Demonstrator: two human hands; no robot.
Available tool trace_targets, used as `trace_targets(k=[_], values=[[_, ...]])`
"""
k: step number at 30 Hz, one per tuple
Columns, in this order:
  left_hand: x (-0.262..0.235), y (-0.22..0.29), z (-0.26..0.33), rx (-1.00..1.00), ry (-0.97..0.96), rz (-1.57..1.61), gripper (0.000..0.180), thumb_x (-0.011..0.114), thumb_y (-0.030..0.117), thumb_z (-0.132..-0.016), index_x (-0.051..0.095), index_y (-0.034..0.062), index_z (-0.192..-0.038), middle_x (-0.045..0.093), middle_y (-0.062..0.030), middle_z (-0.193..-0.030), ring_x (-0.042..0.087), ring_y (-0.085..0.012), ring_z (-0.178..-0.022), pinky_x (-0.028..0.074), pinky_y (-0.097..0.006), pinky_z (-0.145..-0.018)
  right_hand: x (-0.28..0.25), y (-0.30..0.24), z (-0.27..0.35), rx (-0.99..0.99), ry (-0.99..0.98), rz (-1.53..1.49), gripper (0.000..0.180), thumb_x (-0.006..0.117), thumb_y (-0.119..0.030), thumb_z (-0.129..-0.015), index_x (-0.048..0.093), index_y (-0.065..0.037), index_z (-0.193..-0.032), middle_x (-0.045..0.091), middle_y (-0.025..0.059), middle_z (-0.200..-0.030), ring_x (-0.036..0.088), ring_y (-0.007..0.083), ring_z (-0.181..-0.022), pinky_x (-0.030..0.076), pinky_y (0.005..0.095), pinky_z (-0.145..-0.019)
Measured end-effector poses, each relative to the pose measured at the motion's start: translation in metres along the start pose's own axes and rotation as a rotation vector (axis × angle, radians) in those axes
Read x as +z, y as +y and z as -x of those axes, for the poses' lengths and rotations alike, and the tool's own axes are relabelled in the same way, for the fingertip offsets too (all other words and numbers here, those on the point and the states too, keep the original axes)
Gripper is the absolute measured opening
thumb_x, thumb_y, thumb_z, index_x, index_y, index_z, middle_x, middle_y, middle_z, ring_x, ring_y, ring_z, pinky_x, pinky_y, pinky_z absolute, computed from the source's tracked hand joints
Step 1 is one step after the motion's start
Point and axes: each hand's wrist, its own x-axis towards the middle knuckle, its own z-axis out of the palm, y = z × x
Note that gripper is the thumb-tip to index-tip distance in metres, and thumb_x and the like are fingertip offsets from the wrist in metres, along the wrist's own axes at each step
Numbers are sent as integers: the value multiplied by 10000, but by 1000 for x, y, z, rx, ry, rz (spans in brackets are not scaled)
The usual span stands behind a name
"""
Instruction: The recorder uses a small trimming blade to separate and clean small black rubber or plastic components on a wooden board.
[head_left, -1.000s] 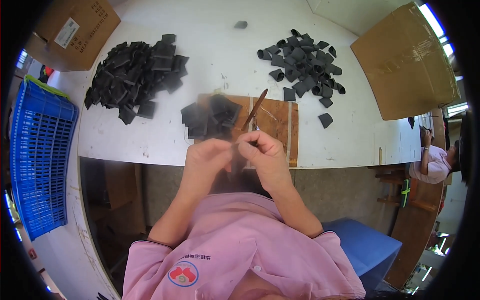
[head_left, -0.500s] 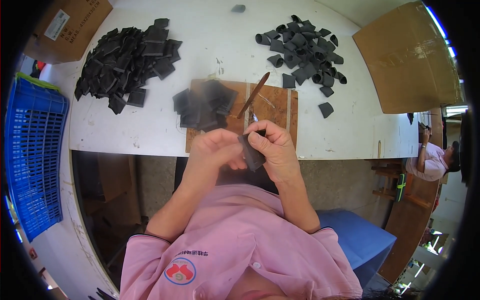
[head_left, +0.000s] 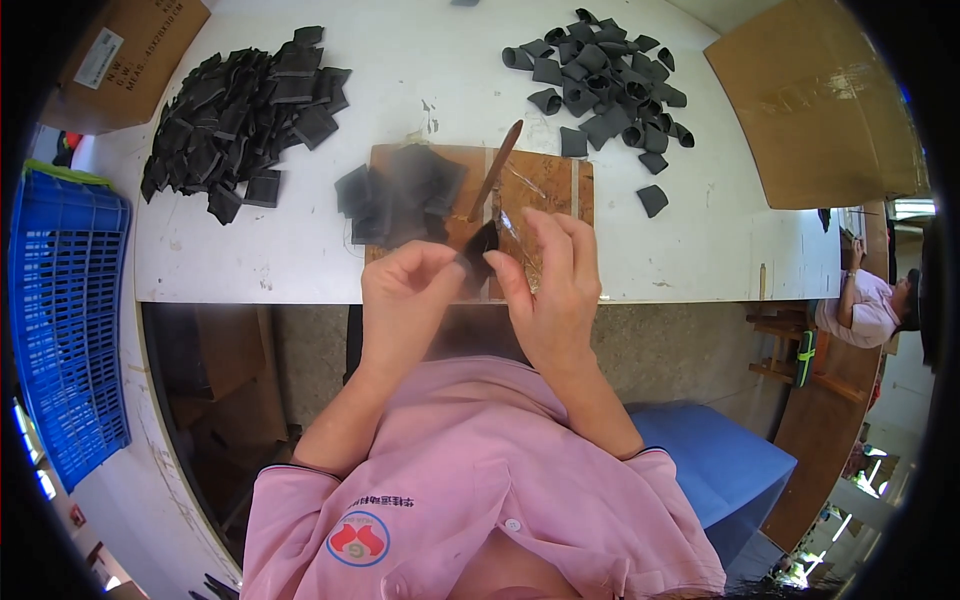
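Two hands — left hand point(head_left: 405, 300) and right hand point(head_left: 555, 290) — pinch one small black piece point(head_left: 480, 250) between their fingertips. Just beyond lies a wooden board point(head_left: 545, 185) — a brown stick point(head_left: 497, 170) resting on it.

Bright, even daylight on the white table point(head_left: 300, 250); fisheye-bent, dark-vignetted edges; slight blur centrally.
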Motion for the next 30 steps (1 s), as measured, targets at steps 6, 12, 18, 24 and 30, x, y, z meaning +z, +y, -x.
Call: trace_targets(k=[6,12,18,24,30], values=[[12,4,6,158,36,-142,30,593,11,-754,568,-6,-758,553,0,-625,490,-20,-557,385,-154,-476,-6,-12,4,72,-133,-428,135,614,-64,-710,548,-9,-813,485,93,-745,489,201,-578,399,278,-482],[19,-21,-4,540,376,-540,46,571,-48,-734,557,-23,-770,507,12,-563,419,1,-470,330,-149,-417,17,-4,7,-204,16,66,115,600,-16,-654,535,-20,-749,447,82,-669,497,241,-556,407,337,-466],[16,12,-9,-88,40,678,76,509,-49,-752,493,17,-786,494,-24,-609,271,-35,-333,220,-159,-338,7,0,4,358,-91,-550,88,588,-25,-693,562,11,-770,466,23,-606,437,92,-491,354,236,-428],[23,7,-3,628,319,-439,129,492,-85,-721,476,1,-816,526,-28,-705,383,1,-455,273,-145,-376,-5,-10,-5,851,-236,-1630,98,580,-92,-771,547,-1,-753,442,-17,-588,366,35,-488,284,173,-434],[22,41,-14,165,86,422,128,508,-56,-730,490,4,-842,576,-122,-774,526,-129,-537,399,-200,-434,-29,-16,-32,842,-419,-1473,183,517,-185,-833,489,-49,-712,397,-35,-580,352,33,-502,266,172,-437]])
